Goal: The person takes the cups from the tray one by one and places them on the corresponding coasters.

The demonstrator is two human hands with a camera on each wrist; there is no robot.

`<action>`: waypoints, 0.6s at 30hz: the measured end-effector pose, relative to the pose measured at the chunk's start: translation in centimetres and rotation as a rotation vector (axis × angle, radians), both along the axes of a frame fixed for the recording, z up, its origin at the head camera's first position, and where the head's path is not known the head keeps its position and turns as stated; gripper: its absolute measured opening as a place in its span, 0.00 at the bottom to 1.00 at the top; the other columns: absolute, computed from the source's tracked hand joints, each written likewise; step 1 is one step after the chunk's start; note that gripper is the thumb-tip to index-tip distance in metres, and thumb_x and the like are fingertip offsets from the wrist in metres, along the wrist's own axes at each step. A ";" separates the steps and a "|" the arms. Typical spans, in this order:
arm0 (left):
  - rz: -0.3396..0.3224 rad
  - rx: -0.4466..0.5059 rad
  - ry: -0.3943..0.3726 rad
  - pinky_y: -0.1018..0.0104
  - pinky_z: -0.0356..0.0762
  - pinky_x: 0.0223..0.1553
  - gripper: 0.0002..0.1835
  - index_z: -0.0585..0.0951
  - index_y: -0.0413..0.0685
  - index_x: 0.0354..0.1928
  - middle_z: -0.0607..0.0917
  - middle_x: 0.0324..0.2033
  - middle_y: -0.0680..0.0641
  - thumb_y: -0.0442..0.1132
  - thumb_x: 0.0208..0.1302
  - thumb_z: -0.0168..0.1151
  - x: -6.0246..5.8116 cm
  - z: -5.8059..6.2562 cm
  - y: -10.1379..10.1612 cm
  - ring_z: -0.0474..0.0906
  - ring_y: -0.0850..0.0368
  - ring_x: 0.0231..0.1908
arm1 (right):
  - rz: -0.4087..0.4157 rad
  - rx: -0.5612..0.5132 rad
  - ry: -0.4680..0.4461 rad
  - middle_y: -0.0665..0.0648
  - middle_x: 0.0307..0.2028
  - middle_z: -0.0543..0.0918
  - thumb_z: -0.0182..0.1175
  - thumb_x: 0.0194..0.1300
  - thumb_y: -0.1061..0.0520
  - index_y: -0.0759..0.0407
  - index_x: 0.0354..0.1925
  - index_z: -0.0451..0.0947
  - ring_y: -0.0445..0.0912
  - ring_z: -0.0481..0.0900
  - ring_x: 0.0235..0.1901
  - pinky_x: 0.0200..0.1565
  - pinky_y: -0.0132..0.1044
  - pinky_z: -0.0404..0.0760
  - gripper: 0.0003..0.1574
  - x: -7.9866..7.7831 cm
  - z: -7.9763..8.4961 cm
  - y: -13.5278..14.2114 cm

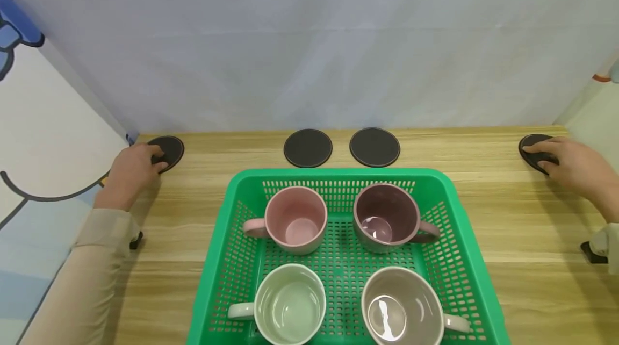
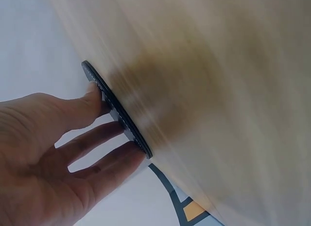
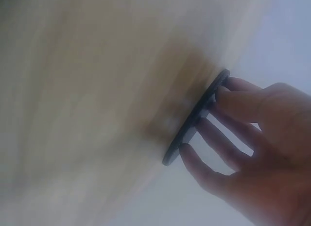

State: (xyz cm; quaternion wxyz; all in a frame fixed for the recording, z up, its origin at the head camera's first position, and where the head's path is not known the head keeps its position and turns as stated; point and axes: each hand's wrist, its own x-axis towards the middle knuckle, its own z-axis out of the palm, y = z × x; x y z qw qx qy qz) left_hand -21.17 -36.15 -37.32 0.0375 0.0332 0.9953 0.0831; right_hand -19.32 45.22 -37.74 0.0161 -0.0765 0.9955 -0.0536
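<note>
At the table's far left corner my left hand (image 1: 131, 171) rests its fingertips on a round black coaster (image 1: 174, 150). The left wrist view shows thumb and fingers spread over the top face of that coaster, fairly straight. My right hand (image 1: 578, 166) touches another black coaster (image 1: 530, 142) at the far right corner, partly covering it. In the right wrist view the fingertips press on its upper face. Two more coasters, a left one (image 1: 308, 148) and a right one (image 1: 374, 147), lie side by side at the middle of the back edge, away from both hands.
Between the arms stands a green perforated basket (image 1: 338, 173). It holds a pink mug (image 1: 296, 220), a mauve mug (image 1: 386, 217), a pale green mug (image 1: 290, 304) and a beige mug (image 1: 402, 306), all upright. A white curtain (image 1: 309, 44) hangs behind the wooden table (image 1: 184, 259).
</note>
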 end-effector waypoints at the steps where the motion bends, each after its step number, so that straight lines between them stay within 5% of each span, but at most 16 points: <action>1: -0.004 -0.004 0.003 0.26 0.73 0.58 0.22 0.76 0.23 0.61 0.77 0.58 0.19 0.35 0.76 0.61 0.0 0.0 0.1 0.74 0.18 0.56 | 0.000 -0.005 0.000 0.89 0.61 0.64 0.56 0.70 0.73 0.76 0.64 0.71 0.83 0.67 0.56 0.49 0.75 0.75 0.25 0.0 0.0 0.0; 18: -0.034 -0.028 -0.017 0.25 0.70 0.62 0.28 0.71 0.31 0.70 0.70 0.63 0.19 0.38 0.76 0.63 -0.5 -0.4 0.7 0.68 0.19 0.63 | 0.023 0.024 -0.057 0.89 0.63 0.62 0.56 0.72 0.70 0.69 0.70 0.66 0.86 0.70 0.52 0.47 0.76 0.77 0.30 -1.1 0.1 -1.2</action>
